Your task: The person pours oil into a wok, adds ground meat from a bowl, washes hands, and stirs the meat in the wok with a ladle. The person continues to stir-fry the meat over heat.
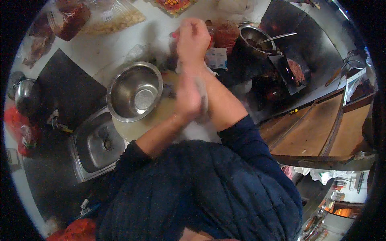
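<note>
My right hand is raised over the counter with its fingers curled in; nothing is plainly seen in it. My left hand, blurred by motion, lies against the inner side of my right forearm. A blurred whitish thing, perhaps a cloth, shows between that hand and the forearm; whether the fingers hold it cannot be told. To the left of my hands, an empty stainless steel bowl rests on a round yellowish board, beside the steel sink.
A metal bowl with a spoon stands at the upper right, near minced meat and a whisk. Bagged food lies at the upper left. A lidded pot and red plastic bags are at the far left.
</note>
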`<action>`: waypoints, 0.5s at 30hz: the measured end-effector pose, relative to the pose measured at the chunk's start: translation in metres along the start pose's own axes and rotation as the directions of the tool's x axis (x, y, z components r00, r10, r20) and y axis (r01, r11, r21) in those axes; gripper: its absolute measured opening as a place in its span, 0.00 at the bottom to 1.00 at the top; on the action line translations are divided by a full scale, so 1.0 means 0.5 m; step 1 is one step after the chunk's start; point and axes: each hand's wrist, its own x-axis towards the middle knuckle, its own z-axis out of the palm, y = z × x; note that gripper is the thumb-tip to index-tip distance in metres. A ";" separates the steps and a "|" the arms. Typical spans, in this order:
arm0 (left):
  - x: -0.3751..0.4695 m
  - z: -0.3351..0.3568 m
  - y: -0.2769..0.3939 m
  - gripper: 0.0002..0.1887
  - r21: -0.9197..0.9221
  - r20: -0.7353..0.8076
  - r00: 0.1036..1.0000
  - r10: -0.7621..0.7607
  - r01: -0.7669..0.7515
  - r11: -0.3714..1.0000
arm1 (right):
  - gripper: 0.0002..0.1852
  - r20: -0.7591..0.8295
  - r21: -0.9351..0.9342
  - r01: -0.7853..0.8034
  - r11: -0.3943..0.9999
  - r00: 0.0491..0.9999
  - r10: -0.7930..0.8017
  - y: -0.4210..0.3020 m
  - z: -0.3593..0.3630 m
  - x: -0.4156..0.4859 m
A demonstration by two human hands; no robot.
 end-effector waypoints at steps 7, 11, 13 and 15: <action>-0.058 -0.029 -0.009 0.22 0.276 0.309 0.882 0.357 -0.442 0.854 | 0.08 -0.074 -0.411 0.089 0.907 0.989 -0.130 0.037 -0.031 0.034; 0.004 -0.052 -0.012 0.21 0.456 0.394 0.847 0.356 -0.517 0.724 | 0.13 0.287 -0.781 0.055 0.623 0.916 0.279 0.116 -0.050 0.001; 0.030 -0.062 -0.004 0.21 0.593 0.281 0.817 0.504 -0.560 0.578 | 0.16 0.577 -0.129 -0.178 0.975 0.786 0.220 0.144 -0.083 -0.067; 0.055 -0.083 0.013 0.21 0.612 0.292 0.773 0.563 -0.603 0.511 | 0.19 0.738 -0.099 0.271 0.957 0.665 -0.112 0.142 -0.113 -0.106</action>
